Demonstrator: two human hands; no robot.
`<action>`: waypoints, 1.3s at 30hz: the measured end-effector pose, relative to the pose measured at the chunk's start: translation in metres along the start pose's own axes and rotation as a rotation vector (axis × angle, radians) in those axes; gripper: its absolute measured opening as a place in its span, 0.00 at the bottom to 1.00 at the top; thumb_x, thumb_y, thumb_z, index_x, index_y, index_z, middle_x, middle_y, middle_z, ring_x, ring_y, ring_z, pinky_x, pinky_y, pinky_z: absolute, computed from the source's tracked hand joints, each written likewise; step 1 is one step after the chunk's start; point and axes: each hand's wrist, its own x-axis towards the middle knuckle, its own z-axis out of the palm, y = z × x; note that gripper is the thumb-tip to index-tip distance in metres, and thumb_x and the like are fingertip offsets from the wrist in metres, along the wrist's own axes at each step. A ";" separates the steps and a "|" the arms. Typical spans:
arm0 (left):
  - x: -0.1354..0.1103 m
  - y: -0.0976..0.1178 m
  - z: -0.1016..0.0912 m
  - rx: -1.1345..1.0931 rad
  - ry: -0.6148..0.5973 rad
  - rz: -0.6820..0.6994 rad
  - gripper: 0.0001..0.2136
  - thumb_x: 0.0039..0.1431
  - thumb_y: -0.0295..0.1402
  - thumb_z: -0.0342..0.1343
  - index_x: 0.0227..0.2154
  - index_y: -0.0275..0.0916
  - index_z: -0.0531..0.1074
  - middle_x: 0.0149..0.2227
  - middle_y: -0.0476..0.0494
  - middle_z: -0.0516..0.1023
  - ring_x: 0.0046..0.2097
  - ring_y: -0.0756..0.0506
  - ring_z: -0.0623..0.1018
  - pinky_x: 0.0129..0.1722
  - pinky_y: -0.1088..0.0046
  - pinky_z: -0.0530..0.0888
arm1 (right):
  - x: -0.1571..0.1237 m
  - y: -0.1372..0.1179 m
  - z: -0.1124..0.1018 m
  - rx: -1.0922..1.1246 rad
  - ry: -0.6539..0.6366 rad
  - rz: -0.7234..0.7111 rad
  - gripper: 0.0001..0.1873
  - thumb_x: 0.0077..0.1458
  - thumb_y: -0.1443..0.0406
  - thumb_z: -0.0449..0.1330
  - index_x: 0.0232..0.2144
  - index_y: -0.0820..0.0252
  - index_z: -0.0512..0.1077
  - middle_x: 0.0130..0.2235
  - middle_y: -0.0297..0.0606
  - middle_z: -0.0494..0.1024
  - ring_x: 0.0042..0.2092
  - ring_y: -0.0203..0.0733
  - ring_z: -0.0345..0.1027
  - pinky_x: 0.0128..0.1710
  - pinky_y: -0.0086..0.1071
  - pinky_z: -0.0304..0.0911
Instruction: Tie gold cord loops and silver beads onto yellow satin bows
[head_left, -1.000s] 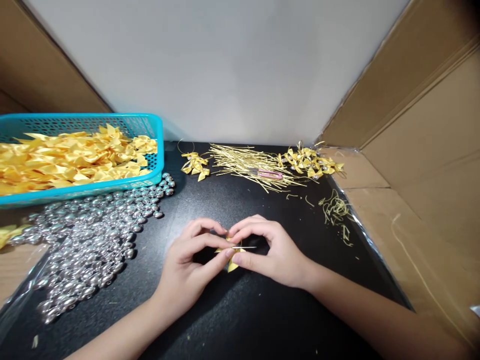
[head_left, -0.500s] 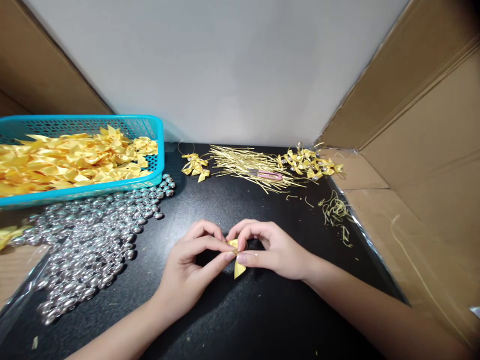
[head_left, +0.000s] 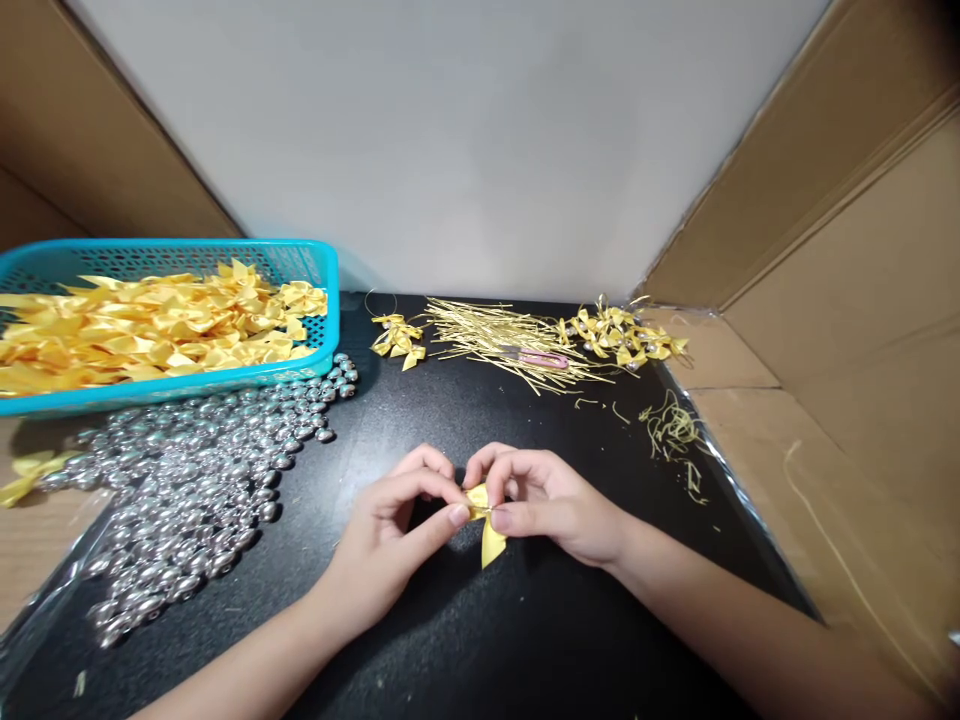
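A small yellow ribbon bow point(head_left: 492, 543) is held just above the black table top point(head_left: 450, 640), between both hands. My left hand point(head_left: 405, 515) pinches its left side with thumb and forefinger. My right hand point(head_left: 551, 505) is closed on the bow's right side, thumb against forefinger. One pointed ribbon tail hangs down below the fingertips. Part of the bow's loops and its middle are covered by the fingers, and whether a cord is in the pinch is too small to tell.
At the left, a turquoise basket point(head_left: 335, 300) holds many yellow bows, with silver beads point(head_left: 195, 500) spread before it. Gold cords point(head_left: 495, 335) lie at the back under pink-handled snips point(head_left: 544, 358). Beaded bows point(head_left: 622, 335) and cord scraps point(head_left: 671, 425) lie right. Cardboard point(head_left: 862, 300) walls flank the table.
The fingertips of both hands have drawn slightly apart, showing more of the bow between them. The whole view has shifted a little.
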 end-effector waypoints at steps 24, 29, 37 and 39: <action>0.004 -0.013 -0.007 -0.130 0.072 -0.004 0.11 0.59 0.39 0.59 0.25 0.39 0.71 0.30 0.48 0.68 0.34 0.46 0.68 0.35 0.73 0.66 | 0.000 -0.005 -0.003 -0.229 0.019 -0.129 0.11 0.48 0.60 0.69 0.25 0.59 0.73 0.37 0.35 0.72 0.38 0.37 0.66 0.40 0.33 0.62; 0.003 -0.018 -0.006 -0.165 0.027 0.000 0.10 0.61 0.38 0.58 0.26 0.40 0.71 0.31 0.49 0.69 0.34 0.48 0.68 0.34 0.75 0.66 | -0.002 -0.003 0.002 -0.478 0.132 -0.183 0.06 0.50 0.63 0.68 0.29 0.58 0.76 0.36 0.38 0.76 0.40 0.41 0.69 0.44 0.37 0.61; 0.004 -0.010 0.001 -0.168 0.002 -0.094 0.10 0.59 0.39 0.60 0.26 0.39 0.73 0.30 0.49 0.73 0.34 0.48 0.71 0.35 0.75 0.68 | -0.002 0.003 0.008 -0.424 0.254 -0.281 0.05 0.48 0.67 0.69 0.32 0.55 0.80 0.32 0.35 0.80 0.36 0.40 0.72 0.41 0.36 0.65; 0.003 -0.008 0.002 -0.164 -0.002 -0.147 0.10 0.59 0.39 0.61 0.27 0.39 0.73 0.29 0.50 0.74 0.33 0.49 0.71 0.34 0.76 0.68 | -0.001 0.003 0.010 -0.416 0.273 -0.311 0.02 0.50 0.66 0.69 0.30 0.54 0.81 0.31 0.35 0.80 0.35 0.39 0.72 0.39 0.35 0.66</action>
